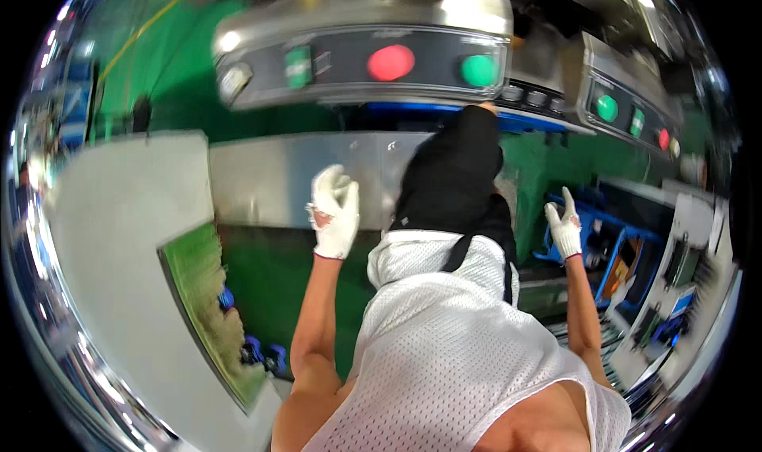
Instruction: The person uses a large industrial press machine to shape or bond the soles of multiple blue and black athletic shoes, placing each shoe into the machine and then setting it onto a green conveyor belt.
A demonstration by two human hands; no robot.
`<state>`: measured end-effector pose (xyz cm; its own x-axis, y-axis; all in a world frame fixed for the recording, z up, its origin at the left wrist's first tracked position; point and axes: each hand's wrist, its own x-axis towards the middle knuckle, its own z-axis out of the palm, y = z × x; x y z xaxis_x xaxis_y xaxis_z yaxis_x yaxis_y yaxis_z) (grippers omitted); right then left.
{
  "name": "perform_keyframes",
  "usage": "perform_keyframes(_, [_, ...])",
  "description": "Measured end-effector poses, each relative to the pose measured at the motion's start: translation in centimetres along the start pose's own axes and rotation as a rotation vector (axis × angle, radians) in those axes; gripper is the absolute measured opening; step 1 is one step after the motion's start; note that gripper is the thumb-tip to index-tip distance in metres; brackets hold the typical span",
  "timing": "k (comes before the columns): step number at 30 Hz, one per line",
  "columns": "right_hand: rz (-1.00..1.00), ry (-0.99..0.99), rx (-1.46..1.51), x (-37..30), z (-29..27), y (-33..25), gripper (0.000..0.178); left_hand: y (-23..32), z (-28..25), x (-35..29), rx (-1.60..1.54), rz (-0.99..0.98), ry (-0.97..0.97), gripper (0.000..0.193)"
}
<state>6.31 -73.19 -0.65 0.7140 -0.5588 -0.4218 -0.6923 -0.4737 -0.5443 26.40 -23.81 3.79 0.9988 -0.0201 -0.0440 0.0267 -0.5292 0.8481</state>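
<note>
My left hand [336,220], in a white work glove with a torn patch near the thumb, hangs over the near edge of a metal plate [274,178]. Its fingers are loosely bent, with a gap to the thumb, and I see nothing in them. Off to the right is my right hand [565,230], gloved the same way, with fingers apart and holding nothing. It is nearest to a blue cart [615,222]. Ahead of me runs a metal control panel [345,67] with a red button [390,62], a green button [479,70] and a green switch [298,66].
A second control panel [635,103] stands at the front right. On the left a large pale grey board [119,246] reaches toward me, with a green panel [206,293] beside it. Green floor [294,301] shows below. Equipment lies on a bench [683,253] at the far right.
</note>
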Motion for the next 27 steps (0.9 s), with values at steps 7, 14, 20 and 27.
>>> perform_keyframes(7, [-0.261,-0.204,-0.325,4.4,-1.6,-8.4,0.072,-17.4,-17.6,-20.5,0.700,-0.612,0.744,0.047])
perform_keyframes(14, [-0.343,-0.218,-0.859,6.5,-2.1,-12.5,0.067,-26.6,-29.0,-43.2,0.902,-1.647,0.973,0.074])
perform_keyframes(20, [-0.276,-0.295,-0.912,6.6,-2.8,-17.9,0.066,-37.0,-33.8,-52.4,0.620,-1.509,0.983,0.057])
perform_keyframes(27, [-0.314,-0.205,-0.844,6.0,-4.2,-14.6,0.066,-30.6,-28.0,-43.7,1.011,-1.487,0.845,0.047])
